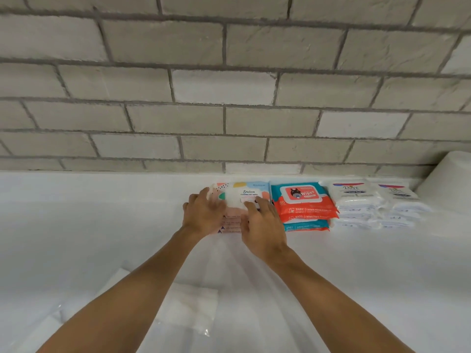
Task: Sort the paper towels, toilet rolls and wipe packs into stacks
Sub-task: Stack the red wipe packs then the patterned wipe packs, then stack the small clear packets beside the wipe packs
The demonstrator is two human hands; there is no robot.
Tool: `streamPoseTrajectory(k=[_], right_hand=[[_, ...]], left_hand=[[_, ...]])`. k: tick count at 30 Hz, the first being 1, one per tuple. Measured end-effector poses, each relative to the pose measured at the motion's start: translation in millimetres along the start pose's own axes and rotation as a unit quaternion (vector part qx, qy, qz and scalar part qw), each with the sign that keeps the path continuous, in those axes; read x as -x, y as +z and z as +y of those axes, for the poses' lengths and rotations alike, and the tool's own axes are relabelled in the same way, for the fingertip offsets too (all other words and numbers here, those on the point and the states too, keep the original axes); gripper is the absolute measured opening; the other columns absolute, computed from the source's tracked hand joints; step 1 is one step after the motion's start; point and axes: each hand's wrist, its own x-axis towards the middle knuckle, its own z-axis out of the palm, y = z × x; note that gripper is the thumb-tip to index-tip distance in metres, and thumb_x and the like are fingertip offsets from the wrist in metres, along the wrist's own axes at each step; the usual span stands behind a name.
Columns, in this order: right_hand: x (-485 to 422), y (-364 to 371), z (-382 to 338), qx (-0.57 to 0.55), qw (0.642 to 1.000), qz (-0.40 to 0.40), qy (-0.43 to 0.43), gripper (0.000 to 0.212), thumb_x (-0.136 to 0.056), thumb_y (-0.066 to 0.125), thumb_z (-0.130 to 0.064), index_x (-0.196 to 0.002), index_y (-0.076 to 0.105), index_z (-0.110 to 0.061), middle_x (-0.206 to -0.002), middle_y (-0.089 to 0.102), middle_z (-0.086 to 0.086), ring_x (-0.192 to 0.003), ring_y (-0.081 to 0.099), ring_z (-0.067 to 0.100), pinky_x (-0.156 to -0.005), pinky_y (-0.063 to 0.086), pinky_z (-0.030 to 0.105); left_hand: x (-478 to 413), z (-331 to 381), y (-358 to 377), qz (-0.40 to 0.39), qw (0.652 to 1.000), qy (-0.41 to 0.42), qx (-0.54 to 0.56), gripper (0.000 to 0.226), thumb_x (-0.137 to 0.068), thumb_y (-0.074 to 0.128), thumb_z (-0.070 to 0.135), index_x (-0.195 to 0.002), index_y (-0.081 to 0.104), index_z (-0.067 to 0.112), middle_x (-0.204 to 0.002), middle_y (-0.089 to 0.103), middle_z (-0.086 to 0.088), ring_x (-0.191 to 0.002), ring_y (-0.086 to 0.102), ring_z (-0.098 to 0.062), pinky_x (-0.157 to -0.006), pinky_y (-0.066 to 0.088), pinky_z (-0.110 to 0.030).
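Note:
A stack of pastel wipe packs [243, 193] lies by the wall at the back of the white table [76, 225]. My left hand [204, 215] rests against the stack's left front. On its right front lies my right hand [262, 225], fingers spread on the top pack. Right of it stands a stack of red and teal baby wipe packs [304, 203], then two stacks of white wipe packs [355, 200] [401, 203]. A white roll [448, 184] shows at the far right edge.
A grey brick wall [229, 85] rises directly behind the stacks. Clear plastic-wrapped white paper packs [188, 307] lie near me under my forearms.

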Motion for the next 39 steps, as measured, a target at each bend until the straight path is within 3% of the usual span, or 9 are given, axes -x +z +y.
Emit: streamPoseTrajectory(k=[3, 7, 12, 18, 26, 31, 36, 39], right_hand=[[6, -6, 0, -0.020, 0.999, 0.037, -0.032, 0.043, -0.091, 0.063, -0.023, -0.132, 0.056, -0.012, -0.143, 0.048, 0.015, -0.138, 0.037, 0.036, -0.108, 0.041, 0.052], [24, -9, -9, -0.094, 0.987, 0.086, -0.095, 0.027, -0.086, 0.064, -0.012, -0.112, 0.067, -0.010, -0.121, 0.063, 0.013, -0.117, 0.057, 0.032, -0.090, 0.055, 0.048], [62, -14, -32, -0.207, 0.974, 0.022, -0.089, 0.023, -0.088, 0.060, -0.013, -0.109, 0.068, -0.019, -0.122, 0.061, 0.000, -0.115, 0.054, 0.017, -0.096, 0.048, 0.029], [108, -7, -53, -0.209, 0.970, -0.082, -0.089, 0.019, -0.089, 0.059, -0.015, -0.105, 0.069, -0.020, -0.114, 0.063, -0.002, -0.106, 0.059, 0.013, -0.088, 0.037, 0.013], [139, 17, -69, -0.184, 0.971, -0.107, -0.104, 0.020, -0.086, 0.061, -0.010, -0.103, 0.069, -0.018, -0.110, 0.063, 0.001, -0.103, 0.059, 0.020, -0.089, 0.042, 0.020], [143, 30, -72, -0.159, 0.979, -0.099, -0.084, 0.025, -0.086, 0.062, -0.014, -0.111, 0.065, -0.020, -0.118, 0.058, 0.000, -0.112, 0.053, 0.021, -0.090, 0.032, 0.016], [152, 44, -78, -0.072, 0.982, -0.155, -0.075, 0.050, -0.089, 0.061, -0.032, -0.136, 0.050, -0.021, -0.139, 0.046, 0.010, -0.132, 0.036, 0.031, -0.112, 0.030, 0.038], [150, 43, -83, -0.024, 0.984, -0.162, -0.072, 0.054, -0.090, 0.060, -0.039, -0.140, 0.045, -0.024, -0.143, 0.044, 0.008, -0.134, 0.033, 0.030, -0.112, 0.028, 0.040]], left_hand=[[13, -9, -16, 0.005, 1.000, -0.005, 0.024, 0.061, -0.089, 0.058, 0.047, -0.143, 0.041, 0.023, -0.137, 0.049, -0.005, -0.127, 0.046, -0.026, -0.101, 0.046, -0.038], [47, -23, -43, 0.026, 0.998, 0.025, 0.045, 0.037, -0.088, 0.066, 0.033, -0.123, 0.057, 0.028, -0.120, 0.057, 0.004, -0.109, 0.055, -0.019, -0.087, 0.045, -0.025], [102, -45, -66, -0.025, 0.998, 0.043, 0.042, 0.021, -0.088, 0.067, 0.031, -0.108, 0.062, 0.034, -0.116, 0.059, 0.013, -0.104, 0.055, -0.012, -0.080, 0.041, -0.018], [164, -74, -97, -0.161, 0.980, 0.112, -0.036, 0.018, -0.087, 0.069, 0.025, -0.105, 0.068, 0.027, -0.107, 0.066, 0.014, -0.092, 0.056, 0.002, -0.070, 0.041, -0.005], [209, -119, -125, -0.286, 0.935, 0.139, -0.156, 0.024, -0.086, 0.069, 0.032, -0.110, 0.066, 0.031, -0.104, 0.063, 0.016, -0.092, 0.056, -0.001, -0.069, 0.039, -0.003], [217, -131, -135, -0.314, 0.919, 0.153, -0.181, 0.033, -0.083, 0.071, 0.041, -0.114, 0.062, 0.036, -0.105, 0.059, 0.020, -0.096, 0.053, 0.001, -0.080, 0.044, -0.012], [238, -134, -129, -0.374, 0.878, 0.170, -0.245, 0.053, -0.073, 0.074, 0.057, -0.119, 0.058, 0.035, -0.111, 0.055, 0.019, -0.102, 0.047, -0.001, -0.091, 0.043, -0.019], [245, -138, -119, -0.374, 0.859, 0.204, -0.286, 0.059, -0.067, 0.075, 0.062, -0.115, 0.056, 0.035, -0.108, 0.055, 0.019, -0.103, 0.045, -0.006, -0.089, 0.046, -0.026]])
